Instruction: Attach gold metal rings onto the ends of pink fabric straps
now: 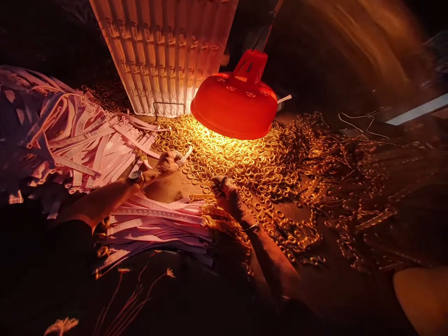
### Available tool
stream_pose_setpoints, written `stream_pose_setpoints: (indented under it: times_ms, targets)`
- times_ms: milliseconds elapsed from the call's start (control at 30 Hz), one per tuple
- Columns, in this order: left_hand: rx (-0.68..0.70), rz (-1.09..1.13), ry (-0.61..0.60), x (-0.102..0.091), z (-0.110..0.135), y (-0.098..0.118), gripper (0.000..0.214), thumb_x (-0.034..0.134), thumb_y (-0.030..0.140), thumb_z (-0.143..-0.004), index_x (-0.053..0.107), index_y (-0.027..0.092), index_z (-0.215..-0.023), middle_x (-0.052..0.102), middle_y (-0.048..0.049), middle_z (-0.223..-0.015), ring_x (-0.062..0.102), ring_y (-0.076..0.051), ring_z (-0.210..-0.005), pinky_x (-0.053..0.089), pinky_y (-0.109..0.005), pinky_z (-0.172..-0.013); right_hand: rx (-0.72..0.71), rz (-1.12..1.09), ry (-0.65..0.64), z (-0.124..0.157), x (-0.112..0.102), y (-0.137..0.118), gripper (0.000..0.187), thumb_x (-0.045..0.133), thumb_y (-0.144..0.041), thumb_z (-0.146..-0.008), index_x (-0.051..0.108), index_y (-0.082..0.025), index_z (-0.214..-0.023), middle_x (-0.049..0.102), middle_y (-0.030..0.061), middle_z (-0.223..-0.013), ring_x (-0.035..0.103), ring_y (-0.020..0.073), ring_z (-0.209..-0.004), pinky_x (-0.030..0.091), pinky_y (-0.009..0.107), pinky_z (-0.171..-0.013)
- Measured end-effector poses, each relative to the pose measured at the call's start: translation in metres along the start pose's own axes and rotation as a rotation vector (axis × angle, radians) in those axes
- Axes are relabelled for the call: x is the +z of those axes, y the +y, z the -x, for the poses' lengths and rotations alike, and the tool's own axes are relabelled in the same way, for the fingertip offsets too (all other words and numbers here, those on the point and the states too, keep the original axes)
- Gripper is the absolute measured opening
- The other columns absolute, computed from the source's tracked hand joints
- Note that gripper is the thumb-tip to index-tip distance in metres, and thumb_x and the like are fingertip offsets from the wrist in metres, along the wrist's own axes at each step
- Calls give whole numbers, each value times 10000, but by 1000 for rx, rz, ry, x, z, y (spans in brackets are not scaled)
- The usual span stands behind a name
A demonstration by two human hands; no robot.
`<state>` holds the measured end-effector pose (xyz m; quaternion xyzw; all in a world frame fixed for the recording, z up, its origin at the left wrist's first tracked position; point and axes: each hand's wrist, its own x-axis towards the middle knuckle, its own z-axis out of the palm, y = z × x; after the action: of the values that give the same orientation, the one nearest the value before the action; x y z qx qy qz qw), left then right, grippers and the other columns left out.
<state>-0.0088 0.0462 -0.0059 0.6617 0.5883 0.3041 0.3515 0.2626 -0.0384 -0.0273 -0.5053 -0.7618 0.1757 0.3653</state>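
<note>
My left hand [170, 162] is closed on a flat pink strap [150, 151], whose pale end sticks out past the fingertips. To its right, my right hand [227, 192] is bent with its fingers pressed together at the edge of a heap of gold-coloured rings [252, 158]. Whatever those fingers hold is too small and dark to make out. Below both hands lies a layered bundle of pink straps [157, 219] with rings or chain at its right end. A larger loose pile of similar straps [84, 144] rises on the left.
A red lamp [238, 105] hangs low over the rings and lights them. Behind stands a ribbed sheet [168, 56]. Gold chains [367, 219] spread to the right. Tasselled threads [170, 273] show at lower left, and a knee-like rounded shape [423, 296] at lower right.
</note>
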Motion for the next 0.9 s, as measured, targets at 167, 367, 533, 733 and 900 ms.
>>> stream_pose_setpoints:
  times_ms: [167,367,533,733,900]
  targets:
    - [76,337,-92,6,29,29,344,741,454,-688,675,140,-812,683,-66,-758,585,-172,-701,461,-284,-674,78,-239,-46,-4,5,-16,220,533,-360,-933,648,-184,-997,685,63,-839,648,171,-743,552,306,-711]
    - [-180,540,-228,24,57,42,362,856,328,-537,698,128,-794,651,-16,-663,534,-121,-587,401,-226,-550,204,-480,-104,-10,18,-31,268,496,-442,-933,580,-198,-1006,580,0,-706,559,127,-640,490,242,-587]
    - [-358,539,-437,31,61,37,302,882,303,-511,625,151,-556,500,27,-473,352,-71,-453,227,-217,-447,231,-475,-201,-7,21,-39,264,540,-421,-898,593,-190,-1016,591,-3,-706,543,109,-612,464,218,-555]
    - [-180,291,-188,24,60,27,372,870,397,-584,587,156,-581,448,42,-501,369,-83,-502,246,-226,-475,132,-381,-212,-36,18,-21,327,522,-494,-937,641,-189,-948,619,13,-710,562,127,-618,506,259,-601]
    - [-179,351,-42,21,57,28,286,792,355,-654,581,163,-685,493,29,-558,460,-99,-544,315,-207,-494,162,-68,60,-106,13,16,140,557,-275,-932,621,-153,-903,675,69,-875,602,168,-844,517,331,-858]
